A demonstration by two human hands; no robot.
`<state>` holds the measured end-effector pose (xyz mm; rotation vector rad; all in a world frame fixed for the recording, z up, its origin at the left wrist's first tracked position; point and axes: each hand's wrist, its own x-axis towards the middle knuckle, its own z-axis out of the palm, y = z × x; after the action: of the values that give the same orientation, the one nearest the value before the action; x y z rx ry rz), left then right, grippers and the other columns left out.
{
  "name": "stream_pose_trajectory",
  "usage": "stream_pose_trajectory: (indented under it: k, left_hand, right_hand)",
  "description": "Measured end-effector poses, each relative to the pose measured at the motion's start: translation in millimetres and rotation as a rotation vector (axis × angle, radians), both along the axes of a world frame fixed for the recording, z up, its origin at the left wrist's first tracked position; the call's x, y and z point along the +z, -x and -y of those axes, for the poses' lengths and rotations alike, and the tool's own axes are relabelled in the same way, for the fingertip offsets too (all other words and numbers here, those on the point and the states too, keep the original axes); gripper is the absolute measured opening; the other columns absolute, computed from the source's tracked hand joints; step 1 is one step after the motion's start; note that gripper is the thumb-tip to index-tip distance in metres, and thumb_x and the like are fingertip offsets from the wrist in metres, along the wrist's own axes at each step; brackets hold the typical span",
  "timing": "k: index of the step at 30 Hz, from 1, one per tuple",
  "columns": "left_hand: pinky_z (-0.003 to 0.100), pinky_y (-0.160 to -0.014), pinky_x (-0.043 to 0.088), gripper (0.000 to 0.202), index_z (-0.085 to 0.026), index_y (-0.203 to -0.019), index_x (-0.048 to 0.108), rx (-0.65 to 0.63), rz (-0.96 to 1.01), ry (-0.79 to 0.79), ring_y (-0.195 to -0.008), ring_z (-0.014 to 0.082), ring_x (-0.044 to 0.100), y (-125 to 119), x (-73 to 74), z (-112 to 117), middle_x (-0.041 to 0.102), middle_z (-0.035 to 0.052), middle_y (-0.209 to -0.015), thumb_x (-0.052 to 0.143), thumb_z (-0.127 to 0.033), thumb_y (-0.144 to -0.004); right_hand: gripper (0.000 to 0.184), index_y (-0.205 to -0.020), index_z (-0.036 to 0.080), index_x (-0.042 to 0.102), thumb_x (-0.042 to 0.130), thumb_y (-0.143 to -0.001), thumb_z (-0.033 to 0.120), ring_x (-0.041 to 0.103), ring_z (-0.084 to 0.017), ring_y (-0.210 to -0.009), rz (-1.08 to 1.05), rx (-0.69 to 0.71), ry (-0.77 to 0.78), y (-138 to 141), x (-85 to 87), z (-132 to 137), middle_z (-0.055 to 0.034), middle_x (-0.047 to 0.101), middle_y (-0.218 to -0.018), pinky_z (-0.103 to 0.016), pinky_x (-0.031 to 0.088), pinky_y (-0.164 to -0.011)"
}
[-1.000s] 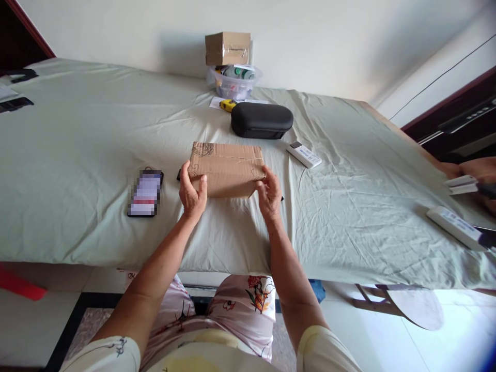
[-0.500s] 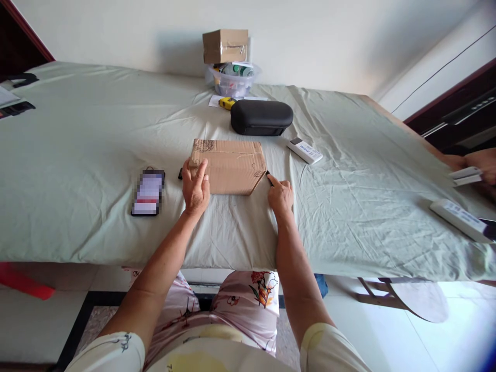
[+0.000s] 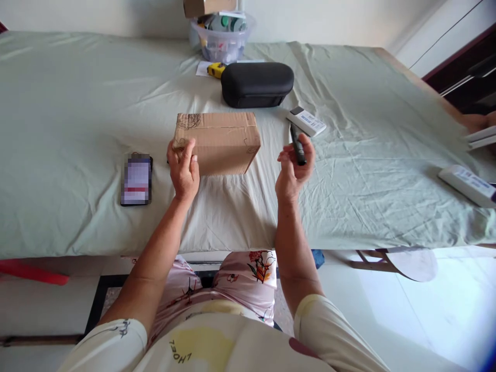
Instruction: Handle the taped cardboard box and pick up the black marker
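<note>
My left hand (image 3: pixel 185 170) grips the left end of a brown cardboard box (image 3: pixel 222 150), its fingers spread over the edge and front face. Dark scribbles mark the box's upper left and right corners. To the right of the box, apart from it, my right hand (image 3: pixel 294 165) is raised with the palm turned up. Its fingers are closed around a slim black tool (image 3: pixel 297 147) that looks like a box cutter, with a thin pale strip at its far end. A small dark thing beside my left hand is mostly hidden by the box.
A phone (image 3: pixel 136 181) lies left of the box. Behind are a black case (image 3: pixel 257 84), a yellow tape measure (image 3: pixel 216 70) and a plastic basket (image 3: pixel 222 44). White packs (image 3: pixel 308 121) lie to the right. Another person's hand (image 3: pixel 478 123) shows at the right edge.
My right hand has pulled the black tool away from the box's right edge and turned palm up. My left hand still holds the box. The view has tilted downward.
</note>
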<state>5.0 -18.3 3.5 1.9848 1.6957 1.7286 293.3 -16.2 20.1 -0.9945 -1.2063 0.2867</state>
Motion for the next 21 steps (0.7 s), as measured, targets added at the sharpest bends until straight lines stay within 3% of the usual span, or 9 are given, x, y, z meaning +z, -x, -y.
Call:
stream_pose_trajectory:
  k: [4, 9, 17, 21]
  left_hand:
    - [0.049, -0.131, 0.036, 0.059, -0.018, -0.144, 0.064, 0.010, -0.037, 0.015, -0.153, 0.0303, 0.051, 2.6, -0.6, -0.4, 0.048, 0.0202, -0.162, 0.036, -0.058, -0.110]
    - [0.048, -0.131, 0.036, 0.065, -0.017, -0.143, 0.064, 0.025, -0.064, -0.019, -0.151, 0.0294, 0.054, 3.7, -0.2, -1.1, 0.050, 0.0216, -0.160, 0.031, -0.062, -0.110]
    - [0.044, -0.130, 0.038, 0.068, -0.017, -0.140, 0.066, 0.045, -0.051, -0.018, -0.147, 0.0282, 0.057, 1.5, 0.5, -0.9, 0.053, 0.0212, -0.156, 0.030, -0.065, -0.109]
    - [0.046, -0.130, 0.038, 0.067, -0.016, -0.140, 0.066, 0.025, -0.052, -0.016, -0.145, 0.0285, 0.059, 1.7, 1.7, -0.3, 0.052, 0.0227, -0.157, 0.030, -0.064, -0.110]
  right_hand:
    - [0.041, -0.117, 0.030, 0.063, 0.055, -0.101, 0.067, 0.060, -0.015, -0.076, 0.066, -0.118, -0.132, 14.7, 0.2, 20.7, 0.0001, 0.054, -0.089, -0.036, 0.056, -0.076]
    - [0.050, -0.088, 0.027, 0.057, 0.043, -0.103, 0.072, 0.054, -0.014, -0.063, 0.266, -0.129, -0.088, 28.9, 6.7, 39.7, 0.0026, 0.046, -0.071, -0.034, 0.051, -0.066]
    - [0.041, -0.085, 0.027, 0.060, 0.048, -0.105, 0.061, 0.058, -0.014, -0.064, 0.377, 0.026, -0.084, 37.5, 21.6, 40.6, 0.0021, 0.055, -0.071, -0.034, 0.054, -0.070]
    - [0.042, -0.082, 0.026, 0.059, 0.050, -0.103, 0.061, 0.057, -0.014, -0.062, 0.390, -0.054, 0.018, 34.1, 18.8, 39.0, 0.0022, 0.054, -0.069, -0.033, 0.053, -0.068]
